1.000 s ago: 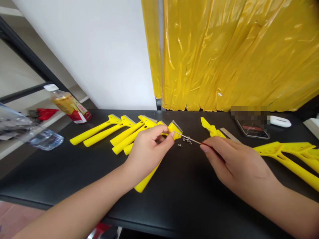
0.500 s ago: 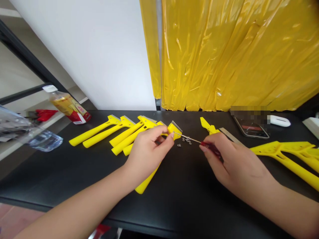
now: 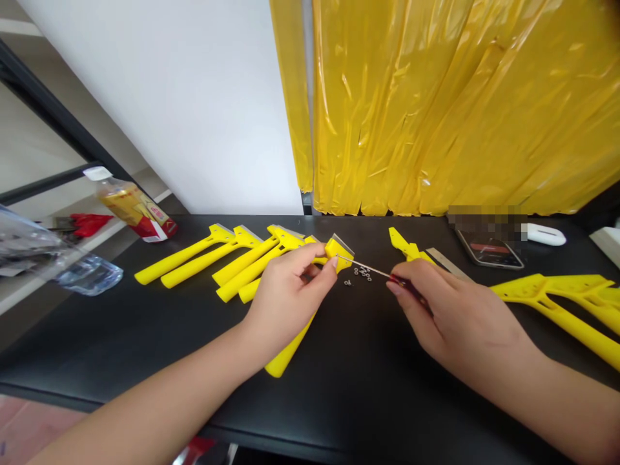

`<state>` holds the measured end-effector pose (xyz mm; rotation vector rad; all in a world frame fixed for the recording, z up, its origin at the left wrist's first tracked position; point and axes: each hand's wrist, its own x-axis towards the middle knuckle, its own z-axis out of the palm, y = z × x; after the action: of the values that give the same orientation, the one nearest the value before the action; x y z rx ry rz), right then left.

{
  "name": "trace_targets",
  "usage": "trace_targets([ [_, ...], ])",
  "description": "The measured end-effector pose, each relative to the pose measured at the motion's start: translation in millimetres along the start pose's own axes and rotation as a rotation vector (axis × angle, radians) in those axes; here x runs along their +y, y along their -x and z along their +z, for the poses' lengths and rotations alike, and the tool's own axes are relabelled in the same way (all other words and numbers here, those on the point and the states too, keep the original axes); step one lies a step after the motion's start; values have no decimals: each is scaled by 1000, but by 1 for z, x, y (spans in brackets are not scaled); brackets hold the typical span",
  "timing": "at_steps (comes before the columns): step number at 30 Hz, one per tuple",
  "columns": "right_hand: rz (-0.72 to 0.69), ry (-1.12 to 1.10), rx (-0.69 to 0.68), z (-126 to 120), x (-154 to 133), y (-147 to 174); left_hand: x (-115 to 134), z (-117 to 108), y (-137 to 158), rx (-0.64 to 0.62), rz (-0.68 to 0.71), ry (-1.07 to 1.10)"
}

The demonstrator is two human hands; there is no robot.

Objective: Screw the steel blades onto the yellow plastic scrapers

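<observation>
My left hand (image 3: 295, 278) is closed on the head of a yellow scraper (image 3: 293, 352), whose handle slants down toward the table's front. A metal blade edge shows at the top of its head. In my right hand (image 3: 445, 303) is a screwdriver (image 3: 371, 268) with a dark red handle, mostly hidden by the fingers. Its thin shaft points left, and the tip meets the scraper's head beside my left thumb. Behind the shaft lies a small group of screws or nuts (image 3: 363, 272), too small to tell apart.
Several yellow scrapers (image 3: 194, 258) lie left of my left hand. More yellow scraper parts (image 3: 557, 297) and a flat metal strip (image 3: 448, 263) lie right. A phone (image 3: 489, 245) and white case (image 3: 546, 235) are behind. A drink bottle (image 3: 135, 206) and clear bottle (image 3: 92, 274) are at left.
The scraper's handle has shifted very slightly to the right. Both hands keep nearly the same place, with the screwdriver tip still at the scraper's head.
</observation>
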<state>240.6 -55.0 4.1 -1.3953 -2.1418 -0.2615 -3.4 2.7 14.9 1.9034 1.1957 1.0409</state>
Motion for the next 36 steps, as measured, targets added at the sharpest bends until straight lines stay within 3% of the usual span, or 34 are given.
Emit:
trace_targets([
  [3,85,-199,-111,3,0,2,-1,2,0,-11,17,13],
  [8,601,-1049,-399,6,-5,-2,-4,4,0,-14,20,-23],
  [11,743,-1363,-465,7,-6,-7,-10,3,-2,-19,-2,-34],
  [15,666,-1241,-458,14,3,-12,-22,-2,-11,15,1,-18],
  [21,568,-1042,-407,26,10,-10,-29,-24,-29,142,172,-224],
  [26,480,-1031,-392,29,3,-7,-30,-35,-38,14,316,-369],
  [30,401,-965,-348,36,2,-3,-36,-34,-37,-82,290,-428],
  [36,385,-876,-320,41,1,-2,-40,-33,-36,-111,237,-517],
])
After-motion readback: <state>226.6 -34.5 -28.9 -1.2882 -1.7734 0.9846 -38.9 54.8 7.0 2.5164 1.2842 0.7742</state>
